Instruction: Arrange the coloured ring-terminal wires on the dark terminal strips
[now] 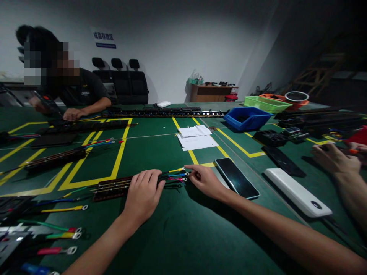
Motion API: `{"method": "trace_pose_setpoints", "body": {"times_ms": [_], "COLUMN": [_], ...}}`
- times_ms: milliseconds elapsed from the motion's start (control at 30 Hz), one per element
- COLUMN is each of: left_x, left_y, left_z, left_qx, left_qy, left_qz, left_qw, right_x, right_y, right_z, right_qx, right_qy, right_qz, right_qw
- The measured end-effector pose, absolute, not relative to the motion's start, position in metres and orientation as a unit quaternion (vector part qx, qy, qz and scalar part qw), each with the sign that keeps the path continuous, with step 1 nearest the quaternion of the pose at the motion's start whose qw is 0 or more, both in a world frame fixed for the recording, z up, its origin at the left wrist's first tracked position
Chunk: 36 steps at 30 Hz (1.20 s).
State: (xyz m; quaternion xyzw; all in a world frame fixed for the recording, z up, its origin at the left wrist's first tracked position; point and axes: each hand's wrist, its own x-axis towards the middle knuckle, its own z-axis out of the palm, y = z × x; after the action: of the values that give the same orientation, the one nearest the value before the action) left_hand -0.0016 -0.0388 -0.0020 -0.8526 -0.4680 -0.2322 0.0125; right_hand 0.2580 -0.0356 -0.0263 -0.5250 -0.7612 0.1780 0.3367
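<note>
My left hand [145, 191] lies over the right end of a long brown slotted board [111, 189] with metal rods, its fingers curled down around the board and the wires leaving it. From under that hand run short wires with ring terminals: a yellow-sleeved wire [175, 170], a blue one [181, 175] and a red one [174, 178]. My right hand [208, 181] is at the wire ends. Its index finger stretches out to the yellow wire's ring terminal, seemingly touching it, with a gap to the thumb; the other fingers are bent.
Right of my hands lie a phone [237, 177], a white device [296, 191] and a black slab [283, 161]. White papers [197, 141] and a blue bin [246, 118] stand beyond. Wired assemblies [17, 214] fill the left. Co-workers' hands show at right [336, 158] and far left [74, 114].
</note>
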Motion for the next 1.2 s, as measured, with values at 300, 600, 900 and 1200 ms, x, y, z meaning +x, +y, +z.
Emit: {"method": "trace_pose_setpoints", "body": {"times_ms": [300, 600, 900, 1200], "left_x": [-0.0019, -0.0014, -0.0016, -0.0006], "left_y": [-0.0392, -0.0392, -0.0395, -0.0405], "left_z": [-0.0029, -0.0023, -0.0017, 0.0030], "left_qx": [-0.854, -0.854, -0.854, -0.856], "left_qy": [-0.465, -0.466, -0.467, -0.467], "left_qz": [-0.233, -0.228, -0.228, -0.224], "left_qw": [0.016, 0.013, 0.006, 0.008], "right_x": [0.2604, 0.2585, 0.2606, 0.2615], "right_y": [-0.0375, -0.0427, -0.0404, -0.0423], "right_z": [-0.0246, -0.0203, -0.0253, -0.0240], "right_qx": [-0.472, -0.536, -0.471, -0.454], "right_qy": [-0.786, -0.721, -0.785, -0.798], "right_qz": [0.197, 0.159, 0.192, 0.219], "right_qw": [0.347, 0.408, 0.354, 0.330]}}
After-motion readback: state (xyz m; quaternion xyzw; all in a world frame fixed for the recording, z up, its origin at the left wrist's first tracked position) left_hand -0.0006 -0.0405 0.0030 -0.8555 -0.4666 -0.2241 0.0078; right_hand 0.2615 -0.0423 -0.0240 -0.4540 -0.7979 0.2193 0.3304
